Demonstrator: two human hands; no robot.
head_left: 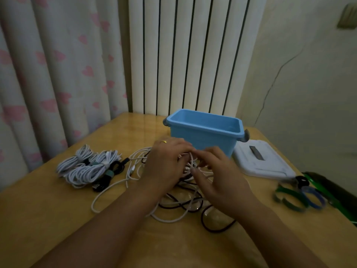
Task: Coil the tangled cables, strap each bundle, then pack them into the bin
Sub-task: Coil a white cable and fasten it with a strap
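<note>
Over tangled cables (173, 206), both hands' grip pinching strands.

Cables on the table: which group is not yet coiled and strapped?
The tangled white and dark cables under both hands; the left hand and right hand work on them. The strapped bundles lie apart, leftward.

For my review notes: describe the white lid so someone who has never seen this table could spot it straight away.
Start at the blue bin standing at the far side of the wooden table. Just to its right, lying flat on the tabletop, is the white lid. It is the only flat white rectangular slab there, with a dark slot in its top, unlike the coloured straps nearer the table's right edge.
</note>
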